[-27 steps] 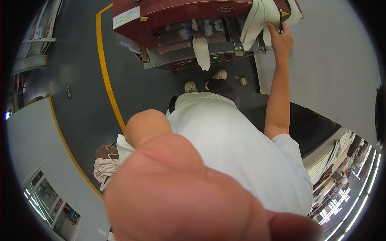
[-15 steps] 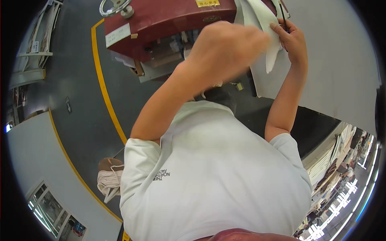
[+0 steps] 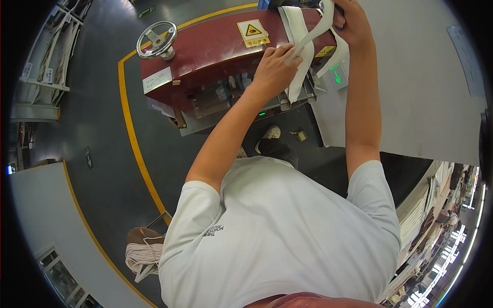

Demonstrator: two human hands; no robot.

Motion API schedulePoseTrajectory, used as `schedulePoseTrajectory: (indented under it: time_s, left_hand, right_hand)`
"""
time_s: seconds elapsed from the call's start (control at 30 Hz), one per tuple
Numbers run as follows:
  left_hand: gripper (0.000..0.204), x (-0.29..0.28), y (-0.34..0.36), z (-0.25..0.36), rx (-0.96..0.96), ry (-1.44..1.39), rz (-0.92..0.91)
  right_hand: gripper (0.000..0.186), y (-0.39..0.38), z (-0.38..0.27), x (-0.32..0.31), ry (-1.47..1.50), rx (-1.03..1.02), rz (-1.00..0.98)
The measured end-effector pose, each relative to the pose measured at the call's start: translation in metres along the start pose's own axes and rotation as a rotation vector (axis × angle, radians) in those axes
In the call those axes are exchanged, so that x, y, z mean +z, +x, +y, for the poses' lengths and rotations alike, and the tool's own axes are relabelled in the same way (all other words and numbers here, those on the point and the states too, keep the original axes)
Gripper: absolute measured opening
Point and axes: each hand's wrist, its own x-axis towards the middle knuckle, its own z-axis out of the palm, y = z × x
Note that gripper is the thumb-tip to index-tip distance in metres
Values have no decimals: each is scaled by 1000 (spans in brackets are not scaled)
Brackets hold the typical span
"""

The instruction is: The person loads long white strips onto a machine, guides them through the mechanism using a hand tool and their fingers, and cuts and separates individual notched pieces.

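Observation:
My left hand [image 3: 277, 71] is closed on one end of a narrow white fabric strip [image 3: 314, 35], in front of the red machine [image 3: 205, 57]. The strip runs taut up and to the right to my right hand [image 3: 353, 24], which is closed near its other end at the picture's top edge. Something dark shows by the right fingers, too hidden to name. Beneath the strip, more white cloth [image 3: 294, 24] lies draped over the machine's right end, its lower tip hanging down the front.
A chrome handwheel [image 3: 157, 41] and a yellow warning label [image 3: 252, 32] are on the machine. A large pale surface [image 3: 411, 66] rises at the right. Coiled white rope [image 3: 144, 255] lies on a stool at lower left. A small padlock-like object [image 3: 300, 135] is on the floor.
My left hand has moved down and left, drawing the strip out between both hands. My right hand has risen toward the top edge. The view has shifted, showing more of the machine.

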Motion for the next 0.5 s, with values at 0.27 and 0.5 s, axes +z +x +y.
schedulePoseTrajectory:
  time_s: [0.27, 0.5]
  left_hand:
    - [58, -43, -17, -29, -1040, -1803, 213]
    - [49, -70, -54, -38, -910, -1869, 233]
  right_hand:
    - [22, -86, 47, 23, -30, 180, -92]
    - [23, -203, 174, 1, -390, 754, -352]
